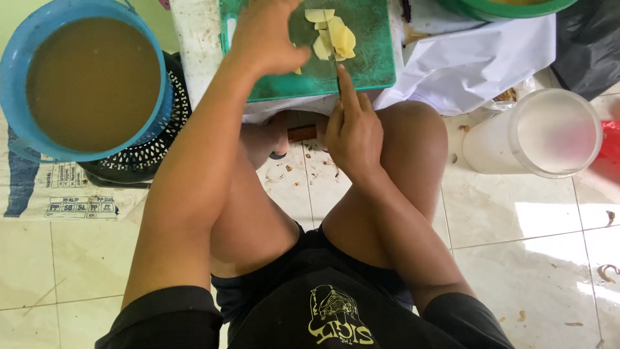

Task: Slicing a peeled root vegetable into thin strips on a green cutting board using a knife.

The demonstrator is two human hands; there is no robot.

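Observation:
A green cutting board [368,45] lies on a low white table, with several pale yellow vegetable slices [336,35] on it. My left hand [265,35] rests on the board left of the slices, fingers curled down over a pale yellow piece that peeks out under the palm. At the board's near edge, my right hand [352,132] is closed around a knife. Its forefinger stretches along the top of the thin blade toward the slices. The blade shows only edge-on. My bare knees sit under both arms.
A blue basin [19,58] of brown liquid sits on a black perforated basket at the left. A translucent white plastic container [491,145] lies on the tiled floor at the right. White cloth [478,58] hangs off the table; a green bowl rim [510,10] shows at the top.

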